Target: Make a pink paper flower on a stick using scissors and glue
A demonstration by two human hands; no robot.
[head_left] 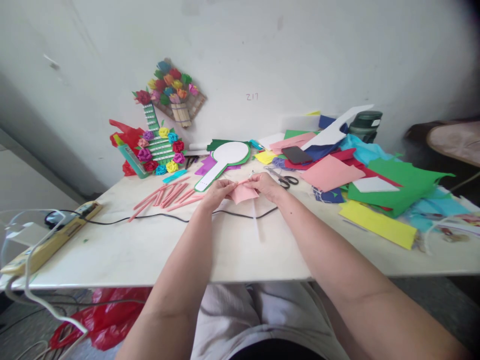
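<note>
Between my two hands I hold a small piece of pink paper [243, 195] above the table. My left hand [221, 192] pinches its left end, and my right hand [262, 183] pinches its right end; the top edge between them looks rolled or folded. A thin whitish strip [256, 225] lies below the paper. Left of my hands is a loose pile of pink paper rolls [170, 195]. Beyond the left hand lies a white paddle-shaped cutout [221, 162] with green edging. Scissors [287, 180] with dark handles rest just past my right hand.
A black cable [123, 220] crosses the table from a yellow power strip [71, 232] at left. At back left stand a glue bottle [131, 157] and a flower-decorated green craft [161, 145]. Coloured sheets [401, 180], a phone [296, 155] and a dark green container [365, 125] occupy the right.
</note>
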